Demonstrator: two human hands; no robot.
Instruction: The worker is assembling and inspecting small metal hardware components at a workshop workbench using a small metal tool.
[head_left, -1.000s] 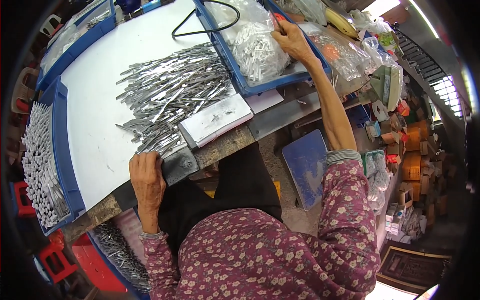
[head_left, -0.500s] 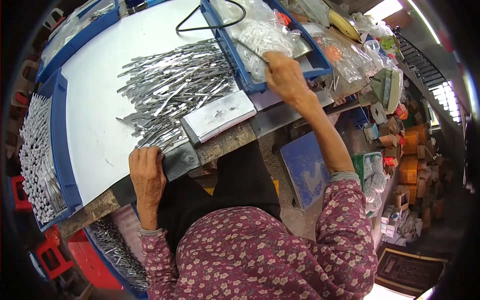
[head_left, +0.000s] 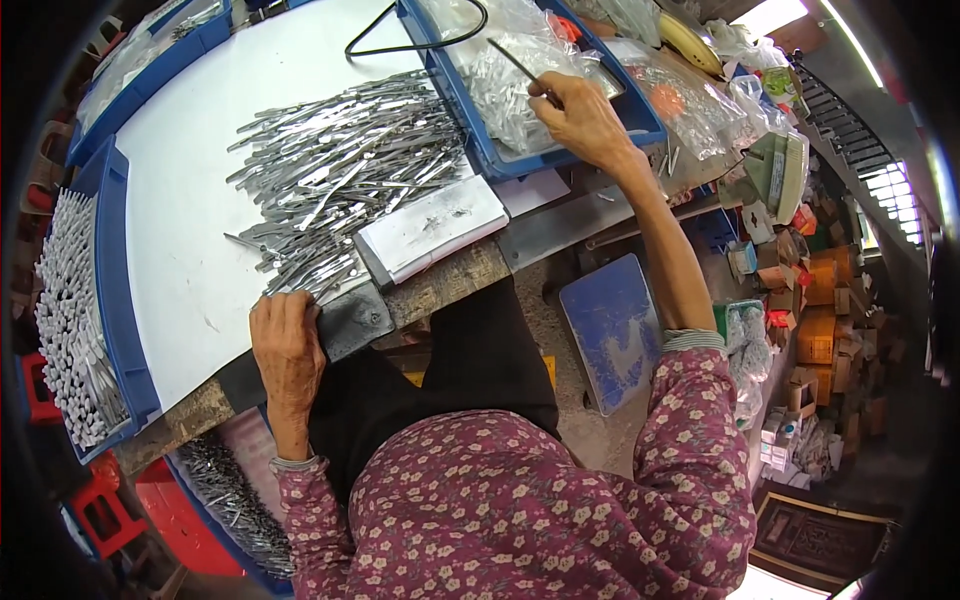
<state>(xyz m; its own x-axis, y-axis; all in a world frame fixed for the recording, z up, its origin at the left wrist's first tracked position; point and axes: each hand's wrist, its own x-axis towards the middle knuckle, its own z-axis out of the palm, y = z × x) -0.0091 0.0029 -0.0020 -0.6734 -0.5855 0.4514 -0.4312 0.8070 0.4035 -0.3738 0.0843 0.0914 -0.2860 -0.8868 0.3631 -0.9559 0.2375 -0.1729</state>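
Note:
My right hand (head_left: 590, 118) is closed on a thin dark metal rod (head_left: 512, 61), whose far end points up and left over a blue tray (head_left: 520, 166). In that tray lie clear plastic bags (head_left: 478, 70) and many small white parts. Curled fingers of my left hand (head_left: 287, 348) rest at the table's front edge, by the near end of a heap of thin silvery metal strips (head_left: 350, 150); anything inside them is hidden. Between the hands, a white pad (head_left: 432, 232) with dark smudges lies beside a dark metal block (head_left: 358, 318).
On the left stands a blue bin (head_left: 125, 270) packed with white-ended sticks (head_left: 70, 330). A black cord loop (head_left: 400, 50) crosses the tray's far left edge. Plastic bags (head_left: 690, 110) and a pale green device (head_left: 775, 175) sit at right. Below the table edge is a blue stool top (head_left: 612, 335).
My right hand has lifted slightly and moved up over the tray, and the rod's tip now shows higher. My left hand stays near the same spot at the table edge.

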